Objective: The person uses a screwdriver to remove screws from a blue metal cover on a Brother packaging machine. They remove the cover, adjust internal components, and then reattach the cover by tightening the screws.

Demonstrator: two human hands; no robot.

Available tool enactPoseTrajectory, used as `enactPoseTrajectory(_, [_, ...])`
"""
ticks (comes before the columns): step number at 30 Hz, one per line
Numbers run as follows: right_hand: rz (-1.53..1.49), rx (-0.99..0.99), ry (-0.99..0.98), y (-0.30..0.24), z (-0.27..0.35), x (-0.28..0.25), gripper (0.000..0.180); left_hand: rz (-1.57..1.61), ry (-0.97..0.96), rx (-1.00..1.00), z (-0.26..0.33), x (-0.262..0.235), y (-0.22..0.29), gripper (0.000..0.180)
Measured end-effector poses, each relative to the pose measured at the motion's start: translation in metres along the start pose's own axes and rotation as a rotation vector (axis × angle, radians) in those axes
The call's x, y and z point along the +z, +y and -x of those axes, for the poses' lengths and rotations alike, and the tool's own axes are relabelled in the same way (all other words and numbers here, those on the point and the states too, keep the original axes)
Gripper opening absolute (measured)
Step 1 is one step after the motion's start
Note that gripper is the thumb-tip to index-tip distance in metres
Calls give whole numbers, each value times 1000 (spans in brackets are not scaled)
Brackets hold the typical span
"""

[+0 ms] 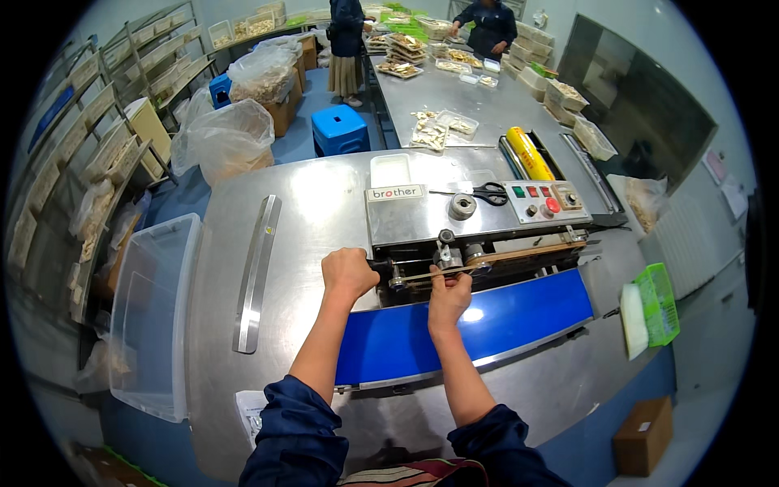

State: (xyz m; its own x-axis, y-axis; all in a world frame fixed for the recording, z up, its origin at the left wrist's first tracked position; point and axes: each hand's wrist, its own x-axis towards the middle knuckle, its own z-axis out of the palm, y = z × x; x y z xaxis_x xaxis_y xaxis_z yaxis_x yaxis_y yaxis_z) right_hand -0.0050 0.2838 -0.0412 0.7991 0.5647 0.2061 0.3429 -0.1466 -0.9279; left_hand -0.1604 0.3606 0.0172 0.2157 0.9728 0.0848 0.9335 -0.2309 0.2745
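Hands are at the sealing machine [479,213] on the bench [316,203]: our left hand [347,273] has its grip closed around a dark knob [380,267], our right hand [449,297] pinches the brown belt [503,260] above the blue conveyor [479,321], so we judge we are adjusting that belt, which calls for steady tension.

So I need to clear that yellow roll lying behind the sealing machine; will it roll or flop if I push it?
The yellow roll is a long cylinder lying on its side, so a sideways push would probably set it rolling. It looks straight and evenly round, so likely stiff rather than floppy. Its glossy surface suggests film wrap, which may feel slippery in the hand.
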Motion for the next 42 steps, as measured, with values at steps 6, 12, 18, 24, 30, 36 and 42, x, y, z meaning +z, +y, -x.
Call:
enactPoseTrajectory(6, [64,-26,-37,-2,-1,0,41,-28,-5,21,2,-5,1,14])
enactPoseTrajectory(12, [394,-77,-563,-30,11,-58,73,-12,144,-117,57,-37,-15,18])
enactPoseTrajectory(18, [-351,209,-870,-23,115,-115,53,389,12,-122,186,-51,16,24])
enactPoseTrajectory(24, [-250,343,-671,-11,180,-175,25,892,-272,109,305,34,64,41])
enactPoseTrajectory(30, [-341,722,-420,131,172,-256,26,514,-776,459,332,63,93,46])
enactPoseTrajectory(36, [-463,921,-183,238,89,-359,23,536,-711,505,305,83,145,31])
enactPoseTrajectory(42, [-585,906,180,336,-7,-452,21,639,-276,419,207,61,190,18])
